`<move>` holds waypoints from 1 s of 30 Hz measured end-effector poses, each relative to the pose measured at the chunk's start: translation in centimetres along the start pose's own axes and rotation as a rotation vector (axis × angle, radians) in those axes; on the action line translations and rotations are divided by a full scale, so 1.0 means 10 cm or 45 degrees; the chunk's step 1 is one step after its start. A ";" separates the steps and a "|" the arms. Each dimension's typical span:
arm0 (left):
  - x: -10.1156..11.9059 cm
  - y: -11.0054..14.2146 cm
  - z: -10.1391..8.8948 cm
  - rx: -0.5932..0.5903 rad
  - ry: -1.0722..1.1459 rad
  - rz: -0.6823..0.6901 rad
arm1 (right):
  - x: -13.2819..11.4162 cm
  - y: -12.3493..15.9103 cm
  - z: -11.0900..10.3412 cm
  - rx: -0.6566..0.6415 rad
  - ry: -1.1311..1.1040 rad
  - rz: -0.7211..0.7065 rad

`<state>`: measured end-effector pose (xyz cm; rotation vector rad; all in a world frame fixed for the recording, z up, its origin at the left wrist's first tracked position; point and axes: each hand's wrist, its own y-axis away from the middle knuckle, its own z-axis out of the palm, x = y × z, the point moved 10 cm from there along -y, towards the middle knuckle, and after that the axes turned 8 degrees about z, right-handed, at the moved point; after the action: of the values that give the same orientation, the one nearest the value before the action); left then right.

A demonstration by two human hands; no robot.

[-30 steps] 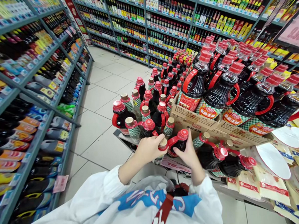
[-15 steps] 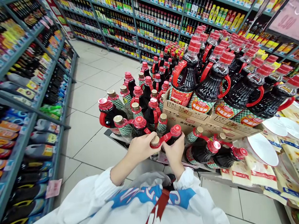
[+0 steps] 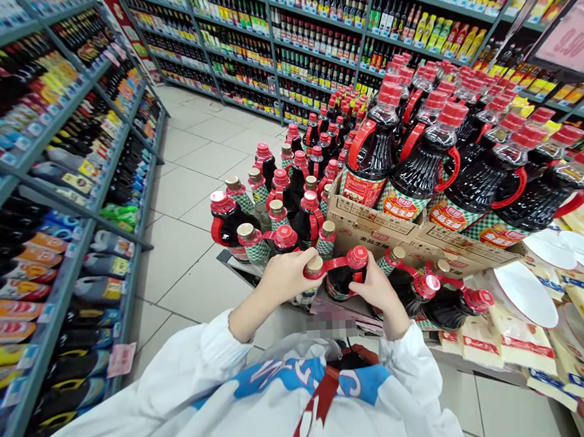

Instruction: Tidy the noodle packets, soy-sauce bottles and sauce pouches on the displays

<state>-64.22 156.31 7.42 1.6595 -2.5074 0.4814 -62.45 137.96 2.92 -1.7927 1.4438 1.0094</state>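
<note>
My left hand grips the neck of a slim bottle with a gold cap. Beside it stands a dark soy sauce bottle with a red cap, and a red plastic strip links the two necks. My right hand is closed around the soy sauce bottle's right side, thumb in front; its other fingers are partly hidden. Just behind my left hand is another red-capped bottle paired with a gold-capped one. Both bottles I hold look nearly upright at the display's front edge.
Large red-handled soy sauce jugs stand in cardboard boxes to the right. More linked bottles lean near my right hand. White bowls and bagged goods lie further right. Stocked shelves line the left.
My right thumb moved in to the red strip half a second ago and is now back at the soy sauce bottle's right side. My left hand keeps its grip. The view shifted slightly.
</note>
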 end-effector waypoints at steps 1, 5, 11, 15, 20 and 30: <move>-0.01 0.00 0.01 0.003 0.001 -0.002 | 0.02 0.01 -0.04 0.080 0.086 0.060; -0.02 0.02 0.05 0.019 0.016 0.020 | 0.02 0.01 -0.09 0.154 0.200 0.113; -0.01 0.02 0.17 0.010 0.056 0.033 | 0.06 -0.08 -0.15 -0.008 0.013 -0.056; -0.03 0.02 0.25 0.004 0.069 0.056 | 0.09 -0.04 -0.16 0.028 -0.089 -0.044; -0.05 0.00 0.28 -0.014 0.114 0.087 | -0.01 0.02 -0.12 -0.060 -0.097 -0.059; 0.19 -0.39 0.43 -0.159 0.097 0.235 | 0.01 0.10 -0.39 -0.002 0.135 -0.039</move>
<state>-61.07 151.86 4.62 1.3491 -2.5886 0.3870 -62.74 134.46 4.82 -1.8889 1.4745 0.9126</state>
